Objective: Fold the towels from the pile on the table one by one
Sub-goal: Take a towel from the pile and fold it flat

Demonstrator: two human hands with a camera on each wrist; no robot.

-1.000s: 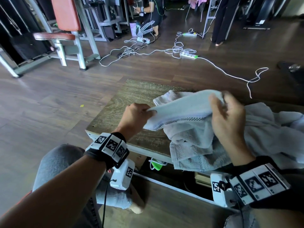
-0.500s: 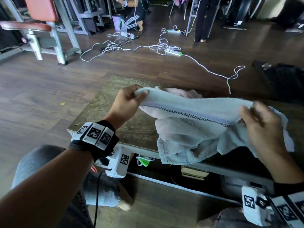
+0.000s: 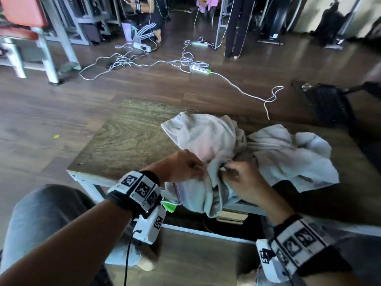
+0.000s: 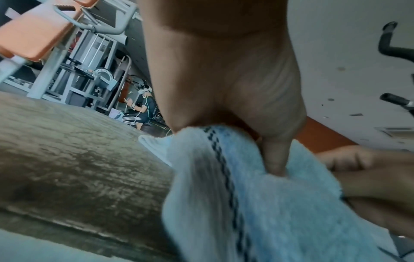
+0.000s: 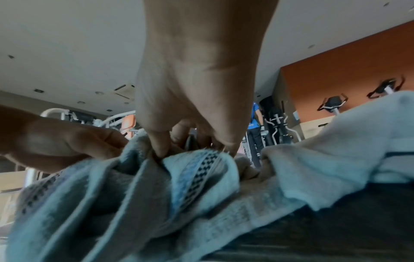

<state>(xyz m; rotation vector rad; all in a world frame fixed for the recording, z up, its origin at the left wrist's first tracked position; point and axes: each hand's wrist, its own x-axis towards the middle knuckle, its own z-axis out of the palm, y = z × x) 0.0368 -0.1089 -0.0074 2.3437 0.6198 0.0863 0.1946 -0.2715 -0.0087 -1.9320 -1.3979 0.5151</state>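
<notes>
A pale blue towel (image 3: 203, 195) with a dark checked stripe hangs doubled over the table's near edge. My left hand (image 3: 185, 169) pinches its bunched edge, and my right hand (image 3: 237, 176) pinches the same edge right beside it. The left wrist view shows the blue towel (image 4: 257, 203) gripped under the left hand (image 4: 257, 141). In the right wrist view the right hand (image 5: 190, 141) pinches the striped hem of the blue towel (image 5: 179, 186). A pinkish towel (image 3: 206, 137) and a white towel (image 3: 292, 159) lie crumpled behind on the wooden table (image 3: 127, 141).
The table's left half is bare wood. Below the near edge sit a green object (image 3: 170, 206) and a shelf. White cables and a power strip (image 3: 200, 69) cross the floor beyond. A red bench (image 3: 24, 21) stands far left, and a dark object (image 3: 329, 104) lies at right.
My hands, spread wide with the towel stretched between them, have come together at the near table edge, doubling the blue towel so it hangs down.
</notes>
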